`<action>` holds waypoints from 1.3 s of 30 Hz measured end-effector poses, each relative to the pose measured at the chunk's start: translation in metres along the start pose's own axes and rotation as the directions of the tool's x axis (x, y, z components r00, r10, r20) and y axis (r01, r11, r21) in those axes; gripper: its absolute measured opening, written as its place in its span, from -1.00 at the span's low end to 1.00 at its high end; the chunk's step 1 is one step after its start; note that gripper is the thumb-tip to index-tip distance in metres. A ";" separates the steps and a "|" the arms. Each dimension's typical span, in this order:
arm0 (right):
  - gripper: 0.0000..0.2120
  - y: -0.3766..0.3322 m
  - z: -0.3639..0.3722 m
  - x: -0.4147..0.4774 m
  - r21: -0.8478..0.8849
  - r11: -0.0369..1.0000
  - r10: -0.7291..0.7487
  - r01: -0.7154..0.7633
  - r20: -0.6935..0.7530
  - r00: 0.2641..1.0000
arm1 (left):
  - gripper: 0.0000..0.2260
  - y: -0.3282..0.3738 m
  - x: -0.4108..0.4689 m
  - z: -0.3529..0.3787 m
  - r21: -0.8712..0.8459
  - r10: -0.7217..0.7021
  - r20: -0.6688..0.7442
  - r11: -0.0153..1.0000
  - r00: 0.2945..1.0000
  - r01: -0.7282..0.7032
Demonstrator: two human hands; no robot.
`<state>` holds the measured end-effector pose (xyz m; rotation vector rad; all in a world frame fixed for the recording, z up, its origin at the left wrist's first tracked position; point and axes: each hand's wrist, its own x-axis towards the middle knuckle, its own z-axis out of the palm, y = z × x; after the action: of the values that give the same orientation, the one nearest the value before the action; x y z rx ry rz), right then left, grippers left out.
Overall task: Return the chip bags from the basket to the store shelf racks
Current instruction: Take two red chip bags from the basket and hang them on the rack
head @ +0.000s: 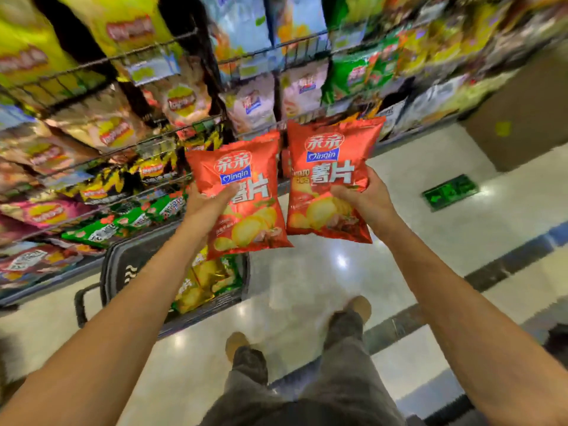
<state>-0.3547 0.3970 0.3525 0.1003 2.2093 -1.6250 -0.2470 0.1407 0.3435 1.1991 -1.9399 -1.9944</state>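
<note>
Holding two red Qinqin potato chip bags up in front of the wire shelf racks (147, 53), one in each hand. Left hand (204, 202) gripping the left red bag (246, 195) at its left edge, thumb lying across the front of the pack, fingers hidden behind it. Right hand (365, 198) gripping the right red bag (330, 179) at its right edge, thumb pressing on the front, fingers wrapping behind. Sitting side by side, both bags upright with a slight tilt, their inner edges close together near the middle of the view, the right one a little higher. Hanging below the left bag, at about 7 o'clock from it, a dark shopping basket (123, 262) standing on the glossy tiled floor (307, 272) just beside the lowest rack, with yellow and green chip bags (206, 281) lying inside. Filling the racks from 9 o'clock round to 1 o'clock, rows of blurred yellow, tan, green and pink chip packs. Showing at 3 o'clock on the floor, a green exit sign sticker (450, 192). Standing at 6 o'clock, two legs in grey trousers with tan shoes (359, 305).
</note>
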 end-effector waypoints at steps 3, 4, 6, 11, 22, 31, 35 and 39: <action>-0.48 -0.010 -0.075 0.023 0.040 0.998 -0.038 0.038 -0.006 0.999 | -0.71 0.028 0.003 0.071 0.010 0.051 0.008 0.999 0.999 -0.051; -0.49 -0.015 -0.101 0.032 0.041 0.998 -0.055 0.056 -0.014 0.998 | -0.62 0.037 0.005 0.094 0.017 0.061 0.004 0.998 0.998 -0.061; -0.47 -0.021 -0.149 0.053 0.032 0.995 -0.096 0.097 -0.025 0.995 | -0.46 0.055 0.008 0.140 0.011 0.069 0.021 0.998 0.997 -0.069; -0.44 -0.048 -0.245 0.100 0.028 0.987 -0.158 0.158 0.013 0.987 | -0.51 0.097 0.009 0.248 -0.022 0.124 0.034 0.992 0.992 -0.123; -0.44 -0.127 -0.361 0.209 -0.018 0.954 -0.300 0.300 0.039 0.953 | -0.46 0.195 0.043 0.396 -0.051 0.167 0.081 0.985 0.983 -0.163; -0.45 -0.180 -0.413 0.301 -0.054 0.937 -0.339 0.345 0.093 0.936 | 0.07 0.245 0.093 0.447 -0.080 0.129 0.365 0.991 0.922 -0.107; -0.55 -0.205 -0.416 0.325 -0.015 0.921 -0.382 0.389 0.162 0.910 | 0.23 0.268 0.085 0.458 -0.069 0.221 0.258 0.975 0.941 -0.210; -0.54 -0.234 -0.412 0.349 0.012 0.901 -0.426 0.433 0.207 0.881 | 0.20 0.289 0.084 0.456 -0.027 0.289 0.022 0.957 0.957 -0.289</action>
<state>-0.8537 0.6449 0.5424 -0.5855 2.1977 -1.7194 -0.6986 0.4037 0.5021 0.8294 -1.9647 -1.8830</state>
